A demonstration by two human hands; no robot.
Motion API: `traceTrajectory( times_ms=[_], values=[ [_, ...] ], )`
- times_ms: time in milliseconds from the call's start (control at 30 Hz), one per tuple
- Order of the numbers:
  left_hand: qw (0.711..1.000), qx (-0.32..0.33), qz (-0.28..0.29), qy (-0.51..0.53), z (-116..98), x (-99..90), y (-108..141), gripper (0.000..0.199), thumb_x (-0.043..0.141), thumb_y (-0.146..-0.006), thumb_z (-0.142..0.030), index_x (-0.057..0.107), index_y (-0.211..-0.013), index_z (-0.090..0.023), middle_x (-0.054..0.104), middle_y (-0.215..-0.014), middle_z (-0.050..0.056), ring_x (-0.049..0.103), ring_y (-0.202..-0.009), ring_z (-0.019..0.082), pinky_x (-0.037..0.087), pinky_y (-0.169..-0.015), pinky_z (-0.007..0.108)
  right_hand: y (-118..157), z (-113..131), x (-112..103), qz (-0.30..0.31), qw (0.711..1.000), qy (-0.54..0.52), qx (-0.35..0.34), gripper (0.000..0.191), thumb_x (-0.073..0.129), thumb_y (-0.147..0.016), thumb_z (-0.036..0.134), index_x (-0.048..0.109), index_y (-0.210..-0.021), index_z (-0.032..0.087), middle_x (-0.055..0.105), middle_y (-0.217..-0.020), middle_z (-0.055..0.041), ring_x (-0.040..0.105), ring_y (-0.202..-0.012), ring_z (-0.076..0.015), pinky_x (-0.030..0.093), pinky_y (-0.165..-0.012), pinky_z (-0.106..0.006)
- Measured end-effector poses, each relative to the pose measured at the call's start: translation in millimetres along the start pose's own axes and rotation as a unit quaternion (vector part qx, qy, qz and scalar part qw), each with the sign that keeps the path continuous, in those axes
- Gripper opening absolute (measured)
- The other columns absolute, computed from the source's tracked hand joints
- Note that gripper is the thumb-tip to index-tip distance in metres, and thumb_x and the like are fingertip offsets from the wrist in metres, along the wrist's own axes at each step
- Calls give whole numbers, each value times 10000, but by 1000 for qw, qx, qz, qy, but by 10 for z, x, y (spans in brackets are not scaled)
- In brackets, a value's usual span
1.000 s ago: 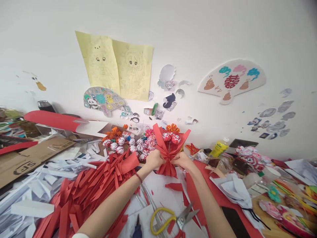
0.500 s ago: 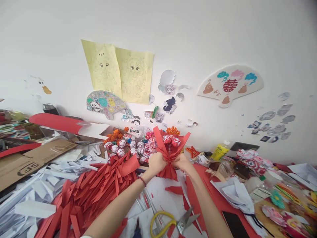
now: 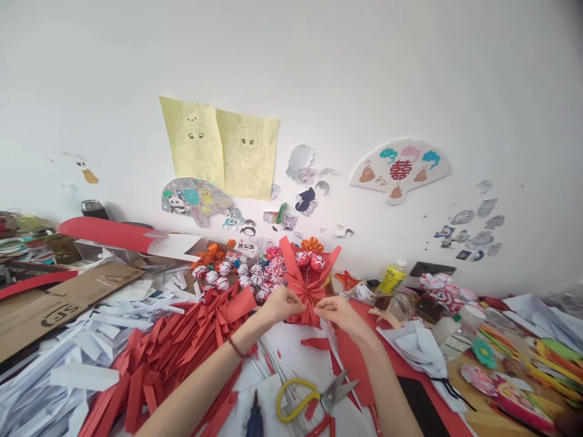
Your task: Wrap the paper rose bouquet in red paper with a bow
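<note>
A small bouquet wrapped in red paper (image 3: 309, 279) stands in front of me, gathered at a pleated waist. Round red-and-white paper flowers (image 3: 310, 260) show inside its open top. At the left of the waist, my left hand (image 3: 283, 304) is closed in a pinch. My right hand (image 3: 339, 312) pinches at the right side, its fingertips just in front of the paper. Whatever thin thing lies between the fingers is too small to make out. Yellow-handled scissors (image 3: 298, 400) lie open below the hands, beside dark-handled pliers (image 3: 255, 419).
Folded red paper strips (image 3: 182, 346) and white strips (image 3: 77, 352) pile up at left. Finished paper flowers (image 3: 255, 276) lie behind. Red sheets, a yellow bottle (image 3: 392, 277), a dark flat phone-like slab (image 3: 421, 406) and craft scraps crowd the right. A wall rises behind.
My hands have loosened from gripping the bouquet's sides and come to its front, fingertips pinched near the waist. The bouquet stays upright. The view has shifted slightly.
</note>
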State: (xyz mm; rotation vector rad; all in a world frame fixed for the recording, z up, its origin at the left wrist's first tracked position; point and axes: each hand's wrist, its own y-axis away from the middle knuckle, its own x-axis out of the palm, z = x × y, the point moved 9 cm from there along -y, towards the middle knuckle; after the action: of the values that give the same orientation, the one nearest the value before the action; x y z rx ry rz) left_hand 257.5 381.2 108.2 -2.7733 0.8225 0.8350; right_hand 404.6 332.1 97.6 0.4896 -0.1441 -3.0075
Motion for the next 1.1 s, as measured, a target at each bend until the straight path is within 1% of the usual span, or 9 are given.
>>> traceTrajectory(
  times_ms=[133, 233, 333, 500, 600, 733, 833, 967, 1100],
  values=[
    [994, 77, 13, 76, -336, -47, 557, 165, 695, -779, -298, 703, -759, -134, 672, -706, 2, 574, -667, 120, 432, -619, 218, 527, 331, 164, 5, 999, -25, -44, 349, 729, -749, 506, 637, -792, 172, 576, -589, 28, 516, -483, -103, 393, -492, -228],
    [986, 107, 9, 124, -495, -45, 984, 188, 685, -776, -325, 682, -765, -138, 675, -735, 15, 565, -674, 119, 429, -629, 222, 926, 489, 352, 22, 997, -42, -61, 331, 711, -789, 503, 623, -817, 186, 590, -665, 22, 533, -527, -105, 407, -515, -227],
    [980, 109, 6, 167, -533, 39, 1318, 235, 694, -775, -362, 653, -767, -131, 681, -725, 36, 575, -638, 122, 438, -610, 230, 1259, 522, 538, 34, 994, -74, -68, 320, 708, -808, 497, 616, -827, 191, 575, -671, 25, 532, -538, -107, 420, -526, -229],
    [973, 102, -14, 204, -560, 179, 1746, 277, 748, -756, -390, 653, -770, -130, 686, -732, 46, 568, -621, 118, 407, -577, 224, 1671, 523, 708, 5, 990, -100, -101, 292, 696, -836, 468, 638, -842, 182, 584, -731, 8, 541, -617, -115, 454, -604, -241],
    [969, 100, -19, 227, -604, 218, 1972, 305, 763, -762, -405, 683, -873, -132, 711, -768, 57, 593, -648, 130, 400, -579, 225, 1875, 580, 775, -14, 990, -90, -112, 283, 686, -847, 456, 649, -849, 176, 600, -778, -5, 552, -665, -123, 457, -632, -246],
    [959, 96, -4, 266, -589, 264, 2163, 396, 785, -745, -443, 731, -972, -123, 737, -796, 88, 645, -705, 175, 459, -637, 257, 2022, 625, 841, -40, 990, -51, -124, 272, 648, -870, 460, 616, -850, 190, 618, -776, -6, 594, -723, -148, 472, -672, -260],
    [959, 93, -20, 266, -467, 221, 2195, 418, 806, -706, -477, 754, -893, -107, 746, -804, 113, 661, -709, 194, 474, -646, 272, 1998, 490, 802, -96, 987, 44, -118, 275, 596, -885, 474, 608, -872, 199, 649, -798, -15, 627, -738, -168, 489, -691, -279],
    [962, 66, -50, 261, -170, 74, 2228, 445, 811, -686, -499, 749, -875, -101, 747, -784, 113, 662, -680, 193, 467, -620, 267, 1955, 77, 735, -161, 978, 105, -80, 245, 587, -865, 425, 626, -852, 183, 674, -778, -47, 632, -716, -203, 479, -680, -317],
    [965, 31, -73, 251, 119, -76, 2365, 415, 811, -692, -484, 739, -856, -109, 731, -764, 89, 627, -655, 164, 442, -592, 245, 2088, -292, 916, -167, 972, 163, -38, 141, 609, -842, 323, 660, -858, 193, 661, -707, -26, 622, -682, -207, 446, -629, -303]
  ],
)
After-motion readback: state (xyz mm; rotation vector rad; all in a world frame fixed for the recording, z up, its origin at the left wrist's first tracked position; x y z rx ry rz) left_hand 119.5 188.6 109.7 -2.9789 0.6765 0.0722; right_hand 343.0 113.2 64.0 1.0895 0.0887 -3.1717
